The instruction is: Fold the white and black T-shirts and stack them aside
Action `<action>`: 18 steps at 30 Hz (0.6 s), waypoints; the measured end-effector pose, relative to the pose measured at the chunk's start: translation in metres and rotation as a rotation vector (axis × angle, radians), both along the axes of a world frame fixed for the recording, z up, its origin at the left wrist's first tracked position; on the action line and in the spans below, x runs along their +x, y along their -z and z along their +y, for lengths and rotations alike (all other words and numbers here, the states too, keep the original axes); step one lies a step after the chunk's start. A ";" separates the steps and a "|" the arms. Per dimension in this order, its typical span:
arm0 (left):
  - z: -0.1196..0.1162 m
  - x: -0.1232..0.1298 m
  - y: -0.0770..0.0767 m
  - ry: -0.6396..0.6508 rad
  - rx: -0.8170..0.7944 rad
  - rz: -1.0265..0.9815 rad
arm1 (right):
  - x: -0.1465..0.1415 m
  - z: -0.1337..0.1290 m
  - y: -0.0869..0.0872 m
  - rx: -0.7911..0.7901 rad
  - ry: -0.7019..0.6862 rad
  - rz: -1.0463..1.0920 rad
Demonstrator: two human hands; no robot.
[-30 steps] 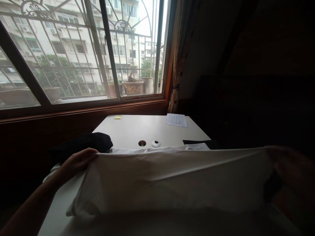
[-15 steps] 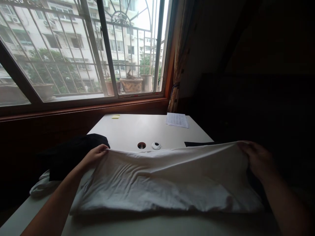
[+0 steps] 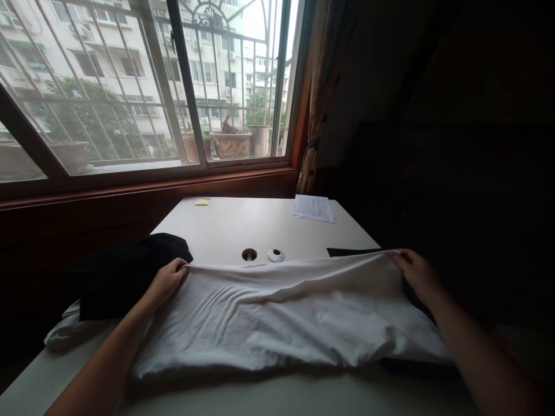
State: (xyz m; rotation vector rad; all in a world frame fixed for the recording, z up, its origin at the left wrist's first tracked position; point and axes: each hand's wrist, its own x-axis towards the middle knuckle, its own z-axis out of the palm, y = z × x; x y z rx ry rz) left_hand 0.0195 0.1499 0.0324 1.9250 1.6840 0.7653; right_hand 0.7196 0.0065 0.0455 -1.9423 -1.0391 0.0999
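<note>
A white cloth garment [image 3: 277, 318] stretches across the near part of the table, wrinkled on its left half; its exact kind does not show. My left hand [image 3: 169, 280] pinches its far left corner, fingers closed on the edge. At the far right corner, my right hand [image 3: 414, 274] grips the same edge between thumb and fingers. The far edge is held taut between both hands, while the near edge hangs or lies loosely on the table. Dark material [image 3: 353, 252] shows beyond and beneath the garment's right side.
A heap of black cloth [image 3: 130, 277] lies at the left, with white cloth [image 3: 65, 332] under it. Farther back on the white table [image 3: 225, 228] are a round hole [image 3: 249, 255], a white ring-shaped cap [image 3: 276, 255], yellow notes [image 3: 202, 202] and printed papers [image 3: 314, 208]. A window stands behind.
My right hand has moved left, bringing the garment's far right corner inward. The left hand has shifted slightly. More dark material shows below the garment's right side.
</note>
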 end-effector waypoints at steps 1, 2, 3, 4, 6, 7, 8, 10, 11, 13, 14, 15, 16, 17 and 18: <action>0.000 -0.001 -0.001 0.001 0.006 0.000 | 0.003 0.001 0.000 0.012 0.007 0.006; 0.000 -0.002 -0.001 -0.002 0.018 0.013 | 0.005 0.003 -0.001 0.023 0.019 0.005; 0.000 -0.002 0.000 -0.009 0.034 0.038 | 0.007 0.006 -0.002 0.030 0.029 0.001; 0.001 -0.001 0.001 -0.018 0.053 0.071 | 0.009 0.008 -0.002 0.033 0.035 -0.004; 0.002 0.002 0.006 -0.040 0.085 0.145 | 0.009 0.015 -0.002 0.030 0.045 -0.013; 0.002 0.005 0.009 -0.046 0.092 0.176 | 0.009 0.018 0.000 0.024 0.047 -0.015; 0.002 0.007 0.012 -0.049 0.092 0.200 | 0.008 0.022 0.002 0.016 0.047 -0.014; 0.002 0.012 0.015 -0.046 0.086 0.244 | 0.007 0.028 0.008 -0.001 0.035 0.007; 0.002 0.014 0.015 -0.042 0.084 0.266 | 0.006 0.031 0.012 -0.012 0.028 0.027; 0.001 0.018 0.012 -0.029 0.080 0.303 | 0.005 0.034 0.019 -0.040 0.016 0.086; 0.001 0.019 0.009 -0.020 0.083 0.333 | 0.004 0.035 0.023 -0.056 0.011 0.119; 0.001 0.021 0.005 -0.007 0.092 0.373 | 0.004 0.035 0.026 -0.073 0.008 0.148; 0.002 0.024 0.001 0.016 0.108 0.419 | 0.003 0.034 0.029 -0.086 0.004 0.175; 0.003 0.027 -0.002 0.052 0.127 0.463 | 0.003 0.033 0.031 -0.095 -0.007 0.197; 0.005 0.030 -0.005 0.105 0.144 0.495 | 0.004 0.032 0.033 -0.103 -0.030 0.204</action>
